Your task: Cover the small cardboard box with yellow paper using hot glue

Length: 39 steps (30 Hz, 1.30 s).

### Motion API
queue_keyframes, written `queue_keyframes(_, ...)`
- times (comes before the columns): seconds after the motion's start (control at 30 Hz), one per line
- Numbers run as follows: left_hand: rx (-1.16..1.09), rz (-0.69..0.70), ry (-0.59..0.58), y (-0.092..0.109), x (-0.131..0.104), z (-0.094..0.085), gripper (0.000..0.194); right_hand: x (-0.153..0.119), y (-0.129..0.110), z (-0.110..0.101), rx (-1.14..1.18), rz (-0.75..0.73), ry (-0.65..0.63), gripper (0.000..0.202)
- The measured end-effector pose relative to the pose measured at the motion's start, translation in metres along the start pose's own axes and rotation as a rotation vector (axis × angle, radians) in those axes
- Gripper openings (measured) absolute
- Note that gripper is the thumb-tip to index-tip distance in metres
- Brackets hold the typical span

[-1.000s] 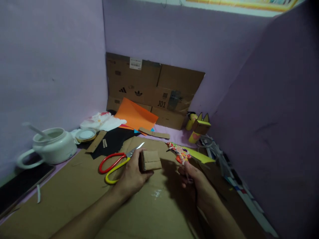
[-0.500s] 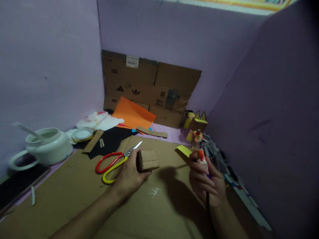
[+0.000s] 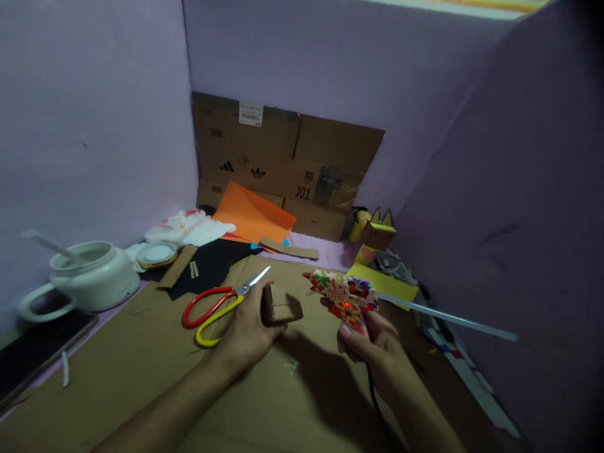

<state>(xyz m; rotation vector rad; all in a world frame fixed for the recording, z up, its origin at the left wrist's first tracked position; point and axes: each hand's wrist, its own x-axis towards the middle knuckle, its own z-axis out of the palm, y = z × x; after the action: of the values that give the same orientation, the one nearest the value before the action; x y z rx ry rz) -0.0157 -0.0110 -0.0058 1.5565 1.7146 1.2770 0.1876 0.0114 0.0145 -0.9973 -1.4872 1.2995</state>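
A small cardboard box (image 3: 285, 303) is held in my left hand (image 3: 248, 330), just above the cardboard sheet (image 3: 212, 402) on the table. My right hand (image 3: 370, 340) grips a floral-patterned glue gun (image 3: 346, 296) by its handle. The gun's tip points left toward the box, without touching it, and a red light glows on its side. From its back a long clear glue stick (image 3: 453, 314) sticks out to the right. Scissors (image 3: 217, 308) with red and yellow handles lie beside my left hand, blades partly open.
A white pot (image 3: 94, 277) and a dark phone (image 3: 42, 352) are at the left. Orange paper (image 3: 252, 214) and black paper (image 3: 212, 261) lie behind. Yellow paper (image 3: 387, 286) and a cardboard figure (image 3: 377, 236) are at the right. Flattened cardboard (image 3: 283, 145) leans on the wall.
My right hand has turned the glue gun from pointing away to pointing left, bringing its tip nearer the box. The glue stick and more yellow paper now show. The box has tilted slightly in my left hand.
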Motion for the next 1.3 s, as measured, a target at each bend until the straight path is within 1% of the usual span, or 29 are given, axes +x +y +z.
queue_keyframes(0.1,-0.014,0.067,-0.020,-0.003,0.000,0.001,0.062,0.000,-0.001,-0.002,-0.121,-0.052,-0.054,0.018)
queue_keyframes(0.23,-0.030,0.067,-0.028,-0.003,0.000,0.000,0.061,-0.004,-0.005,-0.001,-0.287,-0.062,-0.149,0.023)
queue_keyframes(0.33,-0.010,0.083,-0.021,-0.004,0.002,-0.002,0.062,-0.007,-0.005,0.001,-0.291,-0.046,-0.191,0.024)
queue_keyframes(0.47,0.035,0.126,-0.012,-0.007,0.004,-0.004,0.063,-0.011,-0.003,0.005,-0.237,0.010,-0.224,0.023)
queue_keyframes(0.53,0.051,0.139,-0.010,-0.006,0.005,-0.005,0.064,-0.012,-0.001,0.004,-0.257,0.023,-0.233,0.023)
queue_keyframes(0.63,0.075,0.161,-0.011,-0.004,0.004,-0.005,0.065,-0.014,0.000,0.003,-0.327,0.011,-0.233,0.025)
queue_keyframes(0.77,0.090,0.199,-0.015,-0.002,0.002,-0.006,0.061,-0.015,0.001,0.004,-0.368,0.009,-0.204,0.028)
queue_keyframes(0.9,0.103,0.245,-0.018,-0.003,0.002,-0.006,0.062,-0.014,0.002,0.005,-0.369,0.036,-0.222,0.024)
queue_keyframes(1.17,0.108,0.286,-0.024,-0.004,0.000,-0.006,0.059,-0.014,0.001,0.007,-0.366,-0.001,-0.161,0.020)
queue_keyframes(1.3,0.096,0.310,-0.021,-0.006,0.001,-0.005,0.057,-0.013,0.002,0.008,-0.370,-0.010,-0.156,0.018)
